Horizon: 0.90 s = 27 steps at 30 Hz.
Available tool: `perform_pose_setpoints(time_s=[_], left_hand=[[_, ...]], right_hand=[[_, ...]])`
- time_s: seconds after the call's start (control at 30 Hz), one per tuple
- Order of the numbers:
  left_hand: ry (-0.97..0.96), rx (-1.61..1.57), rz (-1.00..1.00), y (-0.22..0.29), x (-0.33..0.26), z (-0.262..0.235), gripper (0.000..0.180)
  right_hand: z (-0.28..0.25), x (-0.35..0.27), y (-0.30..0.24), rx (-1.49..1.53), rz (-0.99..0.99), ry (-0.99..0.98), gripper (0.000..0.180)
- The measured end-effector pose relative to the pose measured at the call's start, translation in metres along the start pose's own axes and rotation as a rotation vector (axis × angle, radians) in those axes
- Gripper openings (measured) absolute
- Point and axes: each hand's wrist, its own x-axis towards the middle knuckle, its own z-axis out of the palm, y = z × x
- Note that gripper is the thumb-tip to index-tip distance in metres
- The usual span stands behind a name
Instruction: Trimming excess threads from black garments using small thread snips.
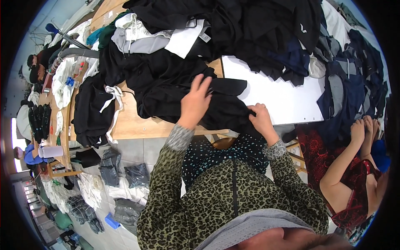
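A black garment [166, 100] lies bunched along the table's front edge, partly over my lap side. Above its middle is my left hand [196, 102], fingers stretched and apart; whether the fingertips touch the cloth is hard to tell. My right hand [260, 118] pinches the garment's right end between thumb and fingers. A flat black strip of the cloth [229, 86] sticks out over the white board [283, 100] to the right. Further left, another black garment [93, 108] with a white drawstring [113, 104] hangs over the edge.
A large heap of black clothes [250, 29] covers the back of the table, with a white paper [185, 37] on it. Navy and grey garments [346, 83] pile at right, beside a co-worker's hands [362, 129]. Packed dark garments [135, 175] lie on the floor at left.
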Motion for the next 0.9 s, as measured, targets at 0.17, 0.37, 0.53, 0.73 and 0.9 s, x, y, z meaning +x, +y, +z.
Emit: perform_pose_setpoints(time_s=[0.17, 0.37, 0.53, 0.73, 0.9], left_hand=[[0.224, -0.807, -0.264, -0.02, 0.065, 0.031, 0.011], [0.32, -0.953, -0.003, 0.052, 0.133, -0.078, 0.011], [0.104, -0.539, 0.02, 0.032, 0.07, -0.05, 0.018], [0.144, -0.315, -0.284, -0.025, -0.066, -0.048, 0.036], [0.032, 0.059, -0.181, -0.051, -0.121, -0.025, 0.05]], right_hand=[[-0.022, 0.006, 0.011, 0.043, 0.029, 0.265, 0.021], [-0.112, 0.055, -0.02, 0.165, -0.088, 0.634, 0.029], [-0.087, 0.043, 0.025, -0.305, -0.007, 0.427, 0.036], [-0.042, -0.03, -0.014, -0.108, -0.295, 0.334, 0.032], [0.012, -0.032, -0.038, -0.003, -0.438, 0.125, 0.042]])
